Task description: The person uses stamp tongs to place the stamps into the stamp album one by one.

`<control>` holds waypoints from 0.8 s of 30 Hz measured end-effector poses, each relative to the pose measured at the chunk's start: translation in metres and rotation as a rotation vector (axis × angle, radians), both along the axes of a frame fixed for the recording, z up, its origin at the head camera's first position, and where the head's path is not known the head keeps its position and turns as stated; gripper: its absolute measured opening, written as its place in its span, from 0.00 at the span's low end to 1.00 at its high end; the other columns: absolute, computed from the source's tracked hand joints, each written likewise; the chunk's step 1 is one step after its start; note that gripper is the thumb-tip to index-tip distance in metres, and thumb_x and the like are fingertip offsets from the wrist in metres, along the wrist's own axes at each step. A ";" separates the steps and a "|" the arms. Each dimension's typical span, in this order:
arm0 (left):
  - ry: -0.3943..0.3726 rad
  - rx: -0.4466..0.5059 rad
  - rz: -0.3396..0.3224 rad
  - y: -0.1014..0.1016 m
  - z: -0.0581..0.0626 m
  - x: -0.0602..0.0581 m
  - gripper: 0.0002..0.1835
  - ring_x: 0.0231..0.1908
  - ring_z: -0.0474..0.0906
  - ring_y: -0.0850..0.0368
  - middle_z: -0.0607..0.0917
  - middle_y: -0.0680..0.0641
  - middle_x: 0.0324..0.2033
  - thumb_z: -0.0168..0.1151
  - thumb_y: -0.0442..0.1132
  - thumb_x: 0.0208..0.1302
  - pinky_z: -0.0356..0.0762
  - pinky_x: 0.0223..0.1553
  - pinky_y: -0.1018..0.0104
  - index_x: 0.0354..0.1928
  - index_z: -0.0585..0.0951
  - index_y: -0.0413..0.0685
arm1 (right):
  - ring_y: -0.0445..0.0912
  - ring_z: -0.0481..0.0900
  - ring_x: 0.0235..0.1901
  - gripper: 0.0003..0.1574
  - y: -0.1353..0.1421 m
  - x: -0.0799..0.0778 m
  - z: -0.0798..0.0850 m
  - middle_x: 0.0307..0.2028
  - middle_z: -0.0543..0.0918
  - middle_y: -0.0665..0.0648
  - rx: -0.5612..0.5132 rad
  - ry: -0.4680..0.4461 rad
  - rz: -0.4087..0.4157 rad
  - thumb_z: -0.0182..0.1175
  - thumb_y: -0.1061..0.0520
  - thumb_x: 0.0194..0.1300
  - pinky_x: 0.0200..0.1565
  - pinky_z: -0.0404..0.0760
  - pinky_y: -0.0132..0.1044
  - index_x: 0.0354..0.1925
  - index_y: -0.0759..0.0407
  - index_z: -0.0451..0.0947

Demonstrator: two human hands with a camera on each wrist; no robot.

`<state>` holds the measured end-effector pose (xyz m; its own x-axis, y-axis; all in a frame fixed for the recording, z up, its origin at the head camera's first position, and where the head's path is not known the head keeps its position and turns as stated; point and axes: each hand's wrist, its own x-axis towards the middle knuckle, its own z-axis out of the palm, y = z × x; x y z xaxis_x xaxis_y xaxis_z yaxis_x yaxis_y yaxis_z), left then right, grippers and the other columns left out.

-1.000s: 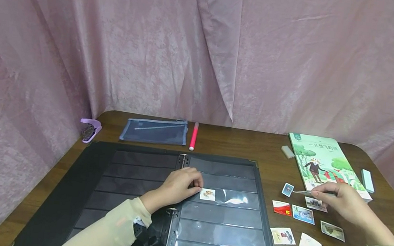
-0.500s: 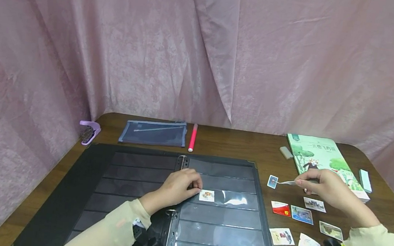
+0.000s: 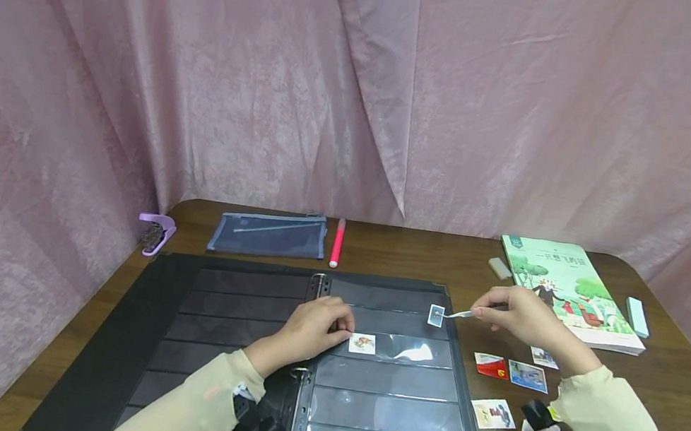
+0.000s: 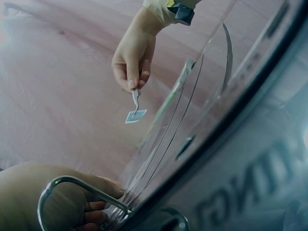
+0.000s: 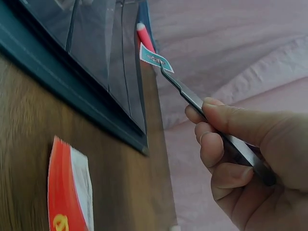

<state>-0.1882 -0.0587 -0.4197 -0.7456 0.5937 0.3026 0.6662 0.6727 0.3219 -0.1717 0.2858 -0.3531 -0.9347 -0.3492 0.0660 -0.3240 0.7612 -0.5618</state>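
My right hand (image 3: 516, 313) pinches a pair of metal tweezers (image 5: 192, 100). A small blue stamp (image 3: 436, 315) with a white border hangs in their tips, above the upper right of the stamp album's pocket page (image 3: 391, 377). The left hand (image 3: 315, 322) rests at the inner side of that page by the rings, fingers curled, thumb and forefinger tips together at a clear pocket strip. Right beside those tips, a white stamp with a small orange picture (image 3: 362, 344) lies in the third row. The left wrist view shows the left thumb (image 4: 103, 185) against the clear sheets.
Several stamps lie right of the album, among them a red one (image 3: 491, 365) and a blue one (image 3: 528, 376). A green book (image 3: 567, 290), an eraser (image 3: 499, 268), a pink marker (image 3: 337, 243), a mesh pouch (image 3: 269, 233) and a purple hole punch (image 3: 158, 231) stand along the back.
The right hand has moved left with the tweezers and blue stamp, from beside the book to over the album's right edge. The left hand has stayed in place.
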 end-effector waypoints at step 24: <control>-0.017 -0.009 0.009 0.000 0.002 0.001 0.06 0.29 0.68 0.70 0.73 0.62 0.24 0.65 0.44 0.51 0.65 0.29 0.76 0.26 0.76 0.62 | 0.40 0.75 0.20 0.06 -0.052 -0.015 -0.018 0.28 0.82 0.51 -0.037 -0.041 0.097 0.60 0.57 0.56 0.25 0.73 0.29 0.30 0.57 0.82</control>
<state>-0.1874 -0.0585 -0.4181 -0.7558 0.5896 0.2847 0.6548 0.6815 0.3270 -0.1864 0.2333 -0.3710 -0.8987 -0.4364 0.0434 -0.3718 0.7056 -0.6032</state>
